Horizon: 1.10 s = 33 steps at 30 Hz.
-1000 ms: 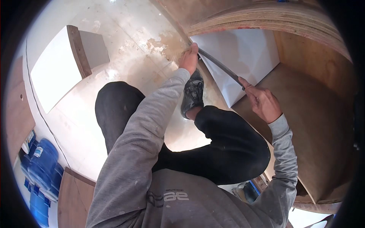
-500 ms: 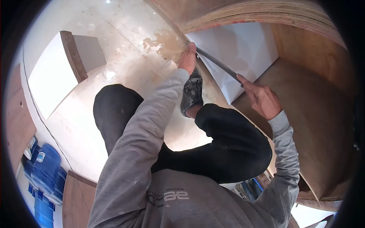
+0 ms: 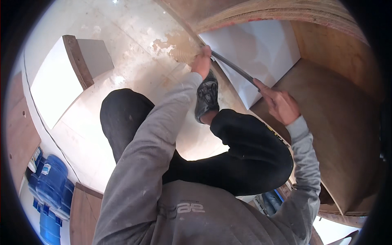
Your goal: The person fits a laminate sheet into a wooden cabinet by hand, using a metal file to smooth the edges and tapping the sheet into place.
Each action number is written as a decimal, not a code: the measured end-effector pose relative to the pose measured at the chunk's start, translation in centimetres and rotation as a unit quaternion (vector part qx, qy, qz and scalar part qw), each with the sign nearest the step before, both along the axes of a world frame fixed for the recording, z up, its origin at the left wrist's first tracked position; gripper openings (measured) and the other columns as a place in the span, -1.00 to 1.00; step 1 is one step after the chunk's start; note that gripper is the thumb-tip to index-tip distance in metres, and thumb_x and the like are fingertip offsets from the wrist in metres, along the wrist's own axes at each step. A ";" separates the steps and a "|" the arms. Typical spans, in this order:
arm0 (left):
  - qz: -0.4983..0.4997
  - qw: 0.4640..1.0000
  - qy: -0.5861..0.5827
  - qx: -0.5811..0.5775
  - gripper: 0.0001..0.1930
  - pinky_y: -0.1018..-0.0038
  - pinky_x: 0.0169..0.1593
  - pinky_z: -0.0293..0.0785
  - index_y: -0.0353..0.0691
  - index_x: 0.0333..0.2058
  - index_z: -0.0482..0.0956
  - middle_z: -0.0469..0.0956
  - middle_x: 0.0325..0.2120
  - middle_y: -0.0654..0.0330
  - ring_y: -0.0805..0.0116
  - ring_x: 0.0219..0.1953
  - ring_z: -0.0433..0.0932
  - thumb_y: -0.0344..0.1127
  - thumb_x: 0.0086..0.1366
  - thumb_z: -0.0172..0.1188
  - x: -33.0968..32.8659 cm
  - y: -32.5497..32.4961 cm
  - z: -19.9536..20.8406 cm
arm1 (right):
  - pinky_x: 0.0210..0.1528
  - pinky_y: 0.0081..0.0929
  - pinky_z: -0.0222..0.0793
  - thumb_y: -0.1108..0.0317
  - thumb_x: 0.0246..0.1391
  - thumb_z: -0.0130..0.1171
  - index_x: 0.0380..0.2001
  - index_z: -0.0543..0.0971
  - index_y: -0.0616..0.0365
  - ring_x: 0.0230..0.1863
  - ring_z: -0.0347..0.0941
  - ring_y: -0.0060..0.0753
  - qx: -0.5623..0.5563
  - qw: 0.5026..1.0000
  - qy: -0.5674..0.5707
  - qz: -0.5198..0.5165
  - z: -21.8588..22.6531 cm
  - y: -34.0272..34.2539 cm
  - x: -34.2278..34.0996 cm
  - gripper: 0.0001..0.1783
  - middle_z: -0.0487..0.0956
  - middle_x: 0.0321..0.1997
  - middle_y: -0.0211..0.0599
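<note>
In the head view, I saw the left hand (image 3: 201,62) with its fingers closed on the far end of a long thin dark grey bar (image 3: 234,68). The right hand (image 3: 282,105) held the near end, one finger stretched along it. The bar slanted in front of a flat white panel (image 3: 269,47) in a big brown wooden box (image 3: 318,102). I judged the job unfinished, since both hands held on; how much was left, I couldn't tell.
</note>
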<state>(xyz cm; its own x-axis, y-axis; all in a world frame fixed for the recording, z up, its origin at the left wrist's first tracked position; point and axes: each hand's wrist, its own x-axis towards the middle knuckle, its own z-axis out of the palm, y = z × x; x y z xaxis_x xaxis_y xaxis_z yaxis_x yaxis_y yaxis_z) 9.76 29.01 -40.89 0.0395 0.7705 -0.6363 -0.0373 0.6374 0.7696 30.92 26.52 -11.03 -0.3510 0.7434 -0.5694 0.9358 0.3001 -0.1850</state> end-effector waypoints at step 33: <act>-0.108 0.993 0.045 0.010 -0.07 0.04 0.60 0.12 -0.33 0.42 0.50 0.50 0.39 -0.30 -0.31 0.51 0.35 0.39 0.67 -0.47 -0.5 -1.6 -1.7 | -0.09 -0.02 0.60 0.49 0.38 0.17 0.46 0.58 -0.18 -0.20 0.67 0.23 -0.018 0.999 -0.014 -0.024 -1.6 -1.7 0.1 -0.37 0.73 -0.19 0.05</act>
